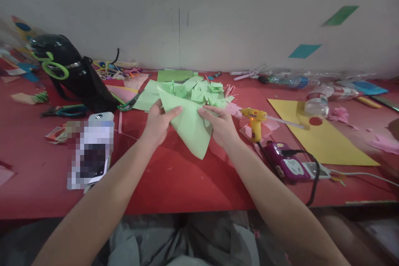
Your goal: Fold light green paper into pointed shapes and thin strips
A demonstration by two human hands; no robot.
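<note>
My left fingers [173, 113] and right fingers [208, 115] pinched a pale green paper sheet [190, 129]. Folded green papers [197, 92] lay beyond it.

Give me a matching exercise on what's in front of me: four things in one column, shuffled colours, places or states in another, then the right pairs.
Things:
1. Light-green paper sheet
2. Glue gun
3. Power strip
4. Yellow paper sheet

Descriptions:
A. Purple casing
B. Flat, with a clear plastic bottle overlapping it
C. Held by left hand and right hand
D. Glue stick poking out

Pairs: 1-C, 2-D, 3-A, 4-B
</note>
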